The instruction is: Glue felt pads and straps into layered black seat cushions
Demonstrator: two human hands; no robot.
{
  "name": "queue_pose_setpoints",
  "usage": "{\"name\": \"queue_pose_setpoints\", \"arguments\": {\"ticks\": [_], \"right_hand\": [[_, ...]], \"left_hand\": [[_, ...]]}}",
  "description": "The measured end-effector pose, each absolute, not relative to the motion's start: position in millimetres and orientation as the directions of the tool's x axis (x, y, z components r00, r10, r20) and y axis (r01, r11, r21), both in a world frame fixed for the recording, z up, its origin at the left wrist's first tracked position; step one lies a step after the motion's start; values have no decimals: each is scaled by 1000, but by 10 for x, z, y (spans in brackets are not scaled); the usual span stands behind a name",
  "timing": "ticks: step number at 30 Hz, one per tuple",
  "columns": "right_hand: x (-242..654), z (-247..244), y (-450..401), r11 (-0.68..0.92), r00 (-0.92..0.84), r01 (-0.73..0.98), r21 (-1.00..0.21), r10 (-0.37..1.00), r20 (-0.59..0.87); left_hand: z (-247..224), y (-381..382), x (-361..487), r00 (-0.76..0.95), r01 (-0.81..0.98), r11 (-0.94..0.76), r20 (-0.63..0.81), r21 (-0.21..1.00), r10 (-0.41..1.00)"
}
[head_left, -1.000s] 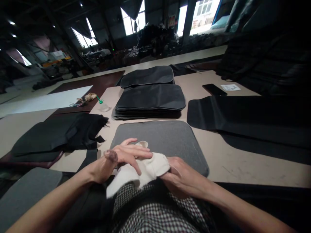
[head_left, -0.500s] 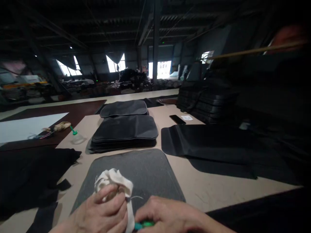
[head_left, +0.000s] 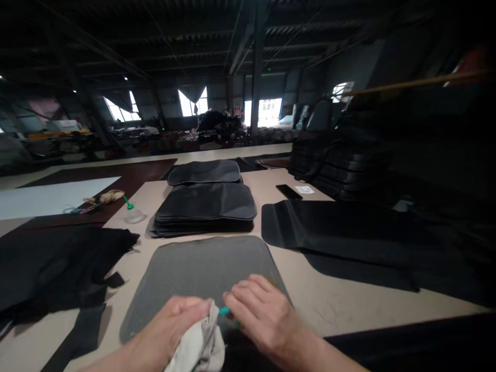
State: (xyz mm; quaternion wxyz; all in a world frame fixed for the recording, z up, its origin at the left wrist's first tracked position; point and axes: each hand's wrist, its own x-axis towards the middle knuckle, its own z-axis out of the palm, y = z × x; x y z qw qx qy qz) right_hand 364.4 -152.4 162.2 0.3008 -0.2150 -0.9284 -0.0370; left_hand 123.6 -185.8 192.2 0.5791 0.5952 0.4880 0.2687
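Note:
My left hand [head_left: 174, 325] is closed round a bunched white cloth [head_left: 201, 343], which hangs below the fingers. Fingers curled, my right hand [head_left: 263, 315] grips a green tool [head_left: 224, 311]; its teal end sticks out toward the cloth, and most of it is hidden by the hand. Both hands are over the near part of a grey rounded panel [head_left: 201, 263] on the table. Just beyond that panel lies a stack of black rounded panels [head_left: 205, 201].
A clear bottle with green spout [head_left: 134, 214] stands left. Black fabric [head_left: 58, 268] covers the left side; more black pieces [head_left: 341, 227] lie right. Farther back are a phone [head_left: 289, 192], a white label [head_left: 304, 189] and a dark stack [head_left: 341, 165].
The cloth has turned and dropped from above my left hand to below it. My right hand has risen with the green tool, whose teal end now meets the cloth. The view has shifted slightly.

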Motion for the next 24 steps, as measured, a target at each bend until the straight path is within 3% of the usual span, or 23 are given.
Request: {"name": "queue_pose_setpoints", "arguments": {"ticks": [4,8,10,12,16,20,24], "right_hand": [[3635,1760,-1641,727,-781,345,-594,573,248],[3649,1893,-1691,357,-792,286,-889,611,-10],[3698,1890,-1707,192,-776,295,-936,619,-118],[3768,1847,-1725,75,-733,336,-939,647,-210],[3852,1754,-1765,-108,-676,314,-943,672,-302],[3795,1721,-1779,-196,-693,258,-946,645,-323],[3719,1701,-1754,-261,-712,219,-940,616,-337]], "left_hand": [[1950,-1937,1303,366,75,377,-378,923,851],[1933,-1989,1353,304,-173,451,-388,876,870],[1937,-2001,1282,169,-317,400,-364,860,916],[1958,-1984,1134,-69,-425,240,-296,873,953],[1960,-1867,818,-376,-247,11,-106,969,920],[1845,-1772,730,-317,-13,42,-44,999,948],[1791,-1777,797,-37,67,2,1,998,999]]}}
